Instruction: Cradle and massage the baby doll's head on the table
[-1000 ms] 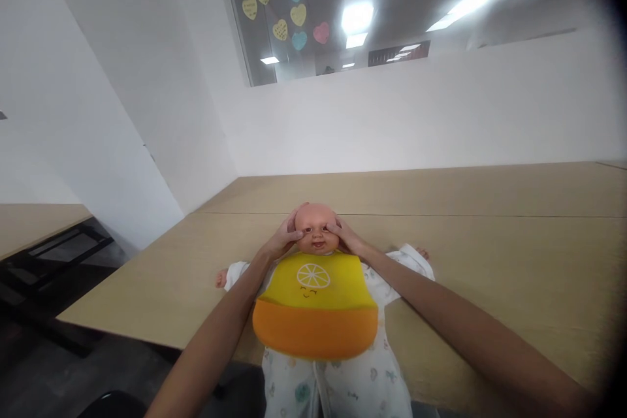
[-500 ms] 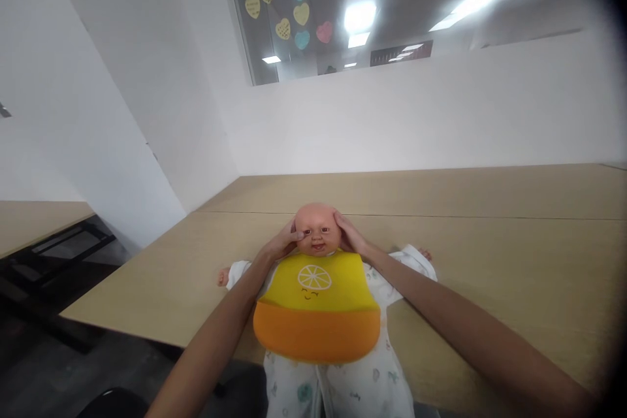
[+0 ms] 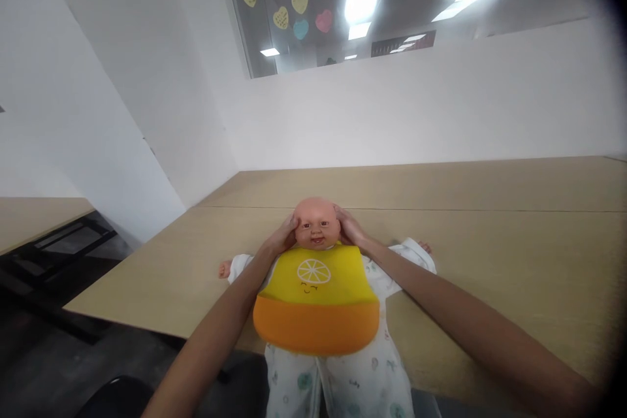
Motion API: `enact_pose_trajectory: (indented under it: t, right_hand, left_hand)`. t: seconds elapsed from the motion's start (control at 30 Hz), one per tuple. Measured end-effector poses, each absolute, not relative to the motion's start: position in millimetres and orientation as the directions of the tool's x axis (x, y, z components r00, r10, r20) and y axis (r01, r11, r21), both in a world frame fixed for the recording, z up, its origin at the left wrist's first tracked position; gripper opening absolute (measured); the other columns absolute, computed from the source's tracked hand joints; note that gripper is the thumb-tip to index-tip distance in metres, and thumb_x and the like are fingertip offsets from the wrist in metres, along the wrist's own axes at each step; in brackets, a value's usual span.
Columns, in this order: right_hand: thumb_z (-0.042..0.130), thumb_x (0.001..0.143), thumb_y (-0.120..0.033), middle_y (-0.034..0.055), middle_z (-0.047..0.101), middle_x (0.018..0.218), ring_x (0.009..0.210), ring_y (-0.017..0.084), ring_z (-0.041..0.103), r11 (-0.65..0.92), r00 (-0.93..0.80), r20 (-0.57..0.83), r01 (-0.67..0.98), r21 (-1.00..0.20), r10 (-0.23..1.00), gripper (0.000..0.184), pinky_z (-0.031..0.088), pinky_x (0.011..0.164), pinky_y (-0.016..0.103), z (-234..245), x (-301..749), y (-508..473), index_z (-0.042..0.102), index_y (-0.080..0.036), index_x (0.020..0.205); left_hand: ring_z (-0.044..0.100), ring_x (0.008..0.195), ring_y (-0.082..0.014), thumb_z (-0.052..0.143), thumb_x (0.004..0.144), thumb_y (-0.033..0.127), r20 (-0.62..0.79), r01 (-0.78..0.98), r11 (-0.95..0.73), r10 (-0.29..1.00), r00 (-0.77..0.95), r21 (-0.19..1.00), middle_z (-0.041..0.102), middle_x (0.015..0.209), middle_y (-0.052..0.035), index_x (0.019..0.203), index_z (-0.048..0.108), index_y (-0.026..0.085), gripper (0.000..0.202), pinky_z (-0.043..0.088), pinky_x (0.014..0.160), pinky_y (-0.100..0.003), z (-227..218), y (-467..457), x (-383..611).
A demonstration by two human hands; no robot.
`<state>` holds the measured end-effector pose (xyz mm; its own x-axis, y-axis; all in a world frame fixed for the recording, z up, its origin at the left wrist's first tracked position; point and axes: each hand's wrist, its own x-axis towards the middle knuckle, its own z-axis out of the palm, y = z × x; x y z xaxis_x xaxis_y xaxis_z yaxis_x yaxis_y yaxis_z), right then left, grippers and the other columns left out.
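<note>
A baby doll (image 3: pixel 317 215) in white patterned clothes lies on its back on the table, arms spread wide and legs toward me. Over its chest rests a bib (image 3: pixel 313 287), yellow above with a white citrus slice and a smiling face, and an orange pocket below. My left hand (image 3: pixel 284 235) cups one side of the doll's head, near its cheek. On the opposite side, my right hand (image 3: pixel 349 227) curves around the head close to the ear. Fingertips of both hands are partly hidden behind the head and neck, and so is the bib's neck strap.
The wooden table (image 3: pixel 490 261) reaches back to a white wall (image 3: pixel 416 111). Above it, a window carries several heart-shaped paper notes (image 3: pixel 300 1). A second table (image 3: pixel 39 215) stands at the left. A black chair (image 3: pixel 115 398) is at the lower left.
My left thumb has moved off the doll's face toward the side of its head. My right fingers reach slightly farther behind the head. The view has shifted slightly.
</note>
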<state>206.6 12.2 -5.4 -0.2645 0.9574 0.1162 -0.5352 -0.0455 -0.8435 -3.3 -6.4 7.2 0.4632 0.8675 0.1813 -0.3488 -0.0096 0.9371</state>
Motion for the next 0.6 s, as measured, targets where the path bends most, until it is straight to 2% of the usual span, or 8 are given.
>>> enact_pose_trajectory:
  t: [0.07,0.17,0.3,0.37,0.43,0.5,0.6]
  right_hand:
    - [0.079,0.073,-0.052,0.0075,0.073,0.118,0.117,0.029,0.066,0.042,-0.235,0.181,-0.497,-0.867,0.955,0.045,0.051,0.109,0.045,-6.8,207.9,13.3,0.073,-0.02,0.104]
    - [0.078,0.072,-0.044,0.0061,0.074,0.113,0.109,0.025,0.067,0.194,-0.194,0.296,-0.417,-0.888,0.935,0.039,0.051,0.106,0.041,-8.9,212.6,15.0,0.074,-0.019,0.102]
    - [0.08,0.067,-0.044,0.0048,0.074,0.098,0.092,0.021,0.066,0.216,-0.121,0.272,-0.348,-0.912,0.955,0.039,0.054,0.089,0.033,-10.7,218.6,16.4,0.071,-0.018,0.095]
    - [0.08,0.067,-0.048,0.0045,0.073,0.094,0.088,0.021,0.066,0.16,-0.097,0.204,-0.344,-0.926,0.974,0.039,0.055,0.086,0.033,-9.1,218.9,14.8,0.069,-0.018,0.09]
    - [0.078,0.073,-0.052,0.0061,0.074,0.099,0.095,0.024,0.068,0.049,-0.159,0.117,-0.38,-0.924,0.98,0.04,0.056,0.09,0.037,-4.4,217.6,10.5,0.069,-0.019,0.092]
    - [0.07,0.082,-0.06,0.0091,0.073,0.112,0.109,0.029,0.068,-0.11,-0.343,0.053,-0.439,-0.892,0.938,0.047,0.056,0.099,0.043,2.6,216.4,3.8,0.071,-0.019,0.105]
    - [0.05,0.091,-0.079,0.0139,0.068,0.13,0.123,0.033,0.064,-0.352,-0.637,0.018,-0.45,-0.821,0.771,0.074,0.051,0.108,0.053,12.5,217.8,-8.0,0.068,-0.017,0.127]
  left_hand:
    - [0.051,0.143,-0.037,0.074,0.077,0.069,0.149,-0.355,0.032,0.869,0.472,0.934,0.069,0.135,-0.0169,0.126,0.071,0.017,0.071,0.034,0.124,-0.053,9.0,-7.8,1.5]
    - [0.044,0.148,-0.0339,0.067,0.081,0.073,0.11,-0.352,0.082,0.864,0.492,0.932,0.068,0.138,-0.0137,0.128,0.071,0.018,0.072,0.028,0.128,-0.049,14.0,-10.7,8.3]
    - [0.041,0.15,-0.0335,0.07,0.079,0.071,0.072,-0.349,0.099,0.892,0.445,0.932,0.067,0.139,-0.0111,0.125,0.073,0.018,0.071,0.024,0.13,-0.048,14.7,-9.6,9.1]
    - [0.042,0.15,-0.0345,0.07,0.079,0.07,0.069,-0.363,0.1,0.903,0.425,0.926,0.065,0.142,-0.0114,0.124,0.073,0.018,0.069,0.025,0.13,-0.049,12.2,-7.5,7.6]
    - [0.042,0.15,-0.0353,0.068,0.081,0.069,0.065,-0.38,0.113,0.903,0.425,0.918,0.062,0.146,-0.0119,0.125,0.073,0.017,0.068,0.027,0.129,-0.051,9.7,-5.8,6.7]
    - [0.041,0.15,-0.0355,0.069,0.082,0.068,0.053,-0.394,0.13,0.906,0.421,0.91,0.061,0.147,-0.0123,0.124,0.073,0.016,0.067,0.027,0.128,-0.051,8.0,-4.4,6.6]
    - [0.042,0.15,-0.0355,0.07,0.08,0.069,0.04,-0.406,0.153,0.902,0.429,0.901,0.06,0.148,-0.0125,0.125,0.073,0.017,0.069,0.026,0.129,-0.052,6.4,-2.6,6.5]
